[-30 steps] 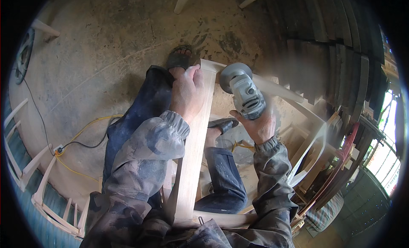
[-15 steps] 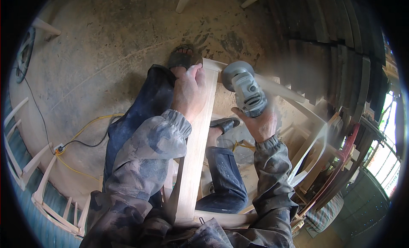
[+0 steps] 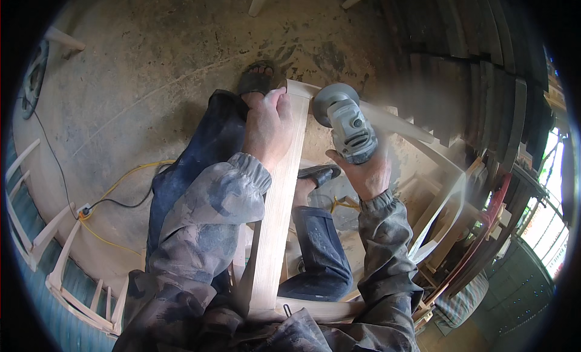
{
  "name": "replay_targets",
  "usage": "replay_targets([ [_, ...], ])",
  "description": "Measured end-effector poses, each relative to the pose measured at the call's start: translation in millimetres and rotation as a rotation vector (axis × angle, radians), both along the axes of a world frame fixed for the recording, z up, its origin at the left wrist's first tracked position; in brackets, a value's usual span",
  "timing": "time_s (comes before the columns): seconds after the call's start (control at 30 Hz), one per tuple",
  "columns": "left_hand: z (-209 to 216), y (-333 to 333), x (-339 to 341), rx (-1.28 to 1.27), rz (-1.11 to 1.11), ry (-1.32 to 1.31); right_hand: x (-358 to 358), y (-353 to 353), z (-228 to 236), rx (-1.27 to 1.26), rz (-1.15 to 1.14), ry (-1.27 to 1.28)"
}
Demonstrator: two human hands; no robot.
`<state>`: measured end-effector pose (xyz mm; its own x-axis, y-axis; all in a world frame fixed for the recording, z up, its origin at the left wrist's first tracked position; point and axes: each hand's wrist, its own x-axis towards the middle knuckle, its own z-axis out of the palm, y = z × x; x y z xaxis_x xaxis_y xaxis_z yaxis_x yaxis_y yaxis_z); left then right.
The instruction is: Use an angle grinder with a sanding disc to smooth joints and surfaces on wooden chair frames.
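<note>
A pale wooden frame (image 3: 278,225) stands between my legs, one long rail running away from my body. Near that rail's far corner, my left hand (image 3: 269,125) is closed around its left side. A grey angle grinder (image 3: 351,128) with a round disc is gripped in my right hand (image 3: 369,173). Its disc (image 3: 333,104) sits against the far crosspiece, just right of the corner; whether it touches the wood cannot be made out. My right palm and most fingers are hidden behind the tool.
Dark boards (image 3: 484,104) are stacked upright at the right, behind hazy dust. Wooden chair parts (image 3: 75,297) lie at the lower left. A yellow cord (image 3: 121,176) joined to a black cable crosses the floor at left. My sandalled foot (image 3: 257,76) rests beyond the frame's corner.
The grinder and my right hand have shifted very slightly left and away from me along the crosspiece. My left hand keeps its hold.
</note>
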<state>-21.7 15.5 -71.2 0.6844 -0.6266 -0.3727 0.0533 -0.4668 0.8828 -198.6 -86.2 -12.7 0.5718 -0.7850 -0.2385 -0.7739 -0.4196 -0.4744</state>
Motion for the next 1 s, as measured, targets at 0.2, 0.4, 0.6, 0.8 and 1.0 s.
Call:
replay_targets([
  [0.2, -0.1, -1.3, -1.3, -0.003, -0.002, -0.002, -9.4, -3.7, -4.4, -0.067, 0.019, -0.051],
  [0.4, -2.2, -2.6, -1.8, -0.002, 0.032, -0.024, -7.1, -1.7, -3.3, -0.038, -0.053, -0.028],
  [0.6, -1.3, 1.0, 1.4, 0.023, -0.017, -0.014, -34.7, -8.5, 7.7, -0.107, -0.020, 0.006],
  [0.8, -3.5, 0.2, -0.8, 0.016, 0.000, -0.022, -22.0, -2.6, 4.0, -0.032, -0.040, 0.046],
  [1.0, -6.9, -3.8, 0.7, -0.002, 0.026, -0.069, -14.2, -3.1, 2.1, 0.032, -0.044, 0.088],
])
